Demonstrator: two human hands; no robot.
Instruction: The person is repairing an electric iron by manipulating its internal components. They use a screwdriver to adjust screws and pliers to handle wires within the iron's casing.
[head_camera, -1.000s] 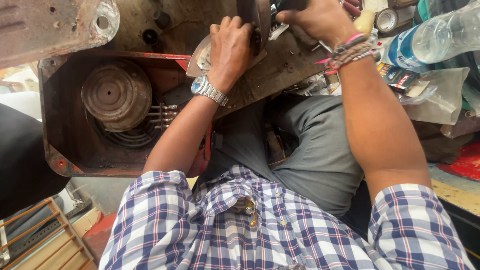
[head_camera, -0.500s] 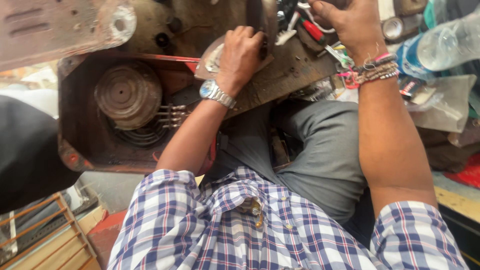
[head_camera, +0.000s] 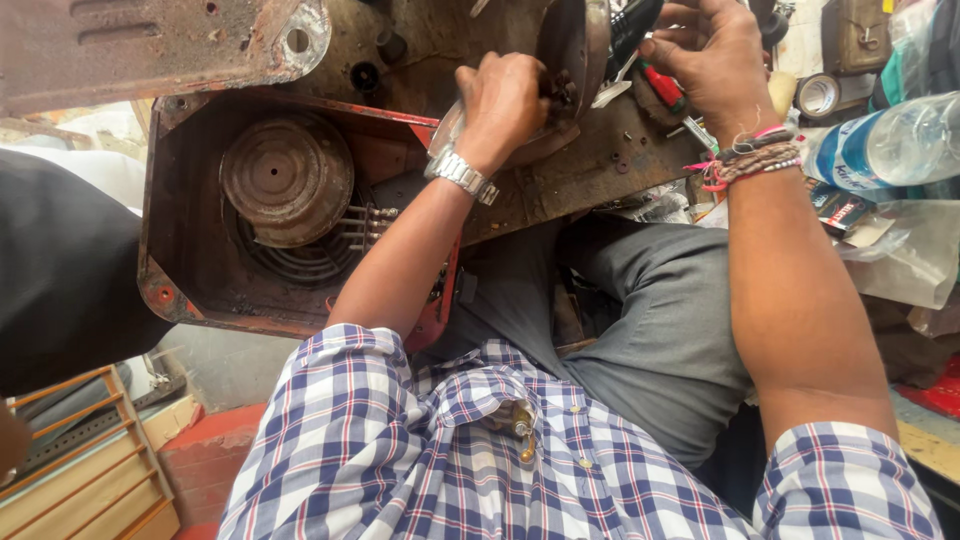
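The person wears a short-sleeved checked shirt (head_camera: 560, 460) in blue, white and red, its sleeves ending above the elbows and its collar open. Small pale buttons run down the front, and a little brass-coloured metal piece (head_camera: 522, 428) hangs at the chest. Grey trousers (head_camera: 650, 330) cover the legs. A silver metal-link wristwatch (head_camera: 458, 173) sits on the left wrist. The right wrist carries a bundle of thread bands (head_camera: 752, 162), pink, red and dark, with a beaded strand among them.

Clear plastic bottle (head_camera: 885, 145) — tape roll (head_camera: 817, 94) beside it.
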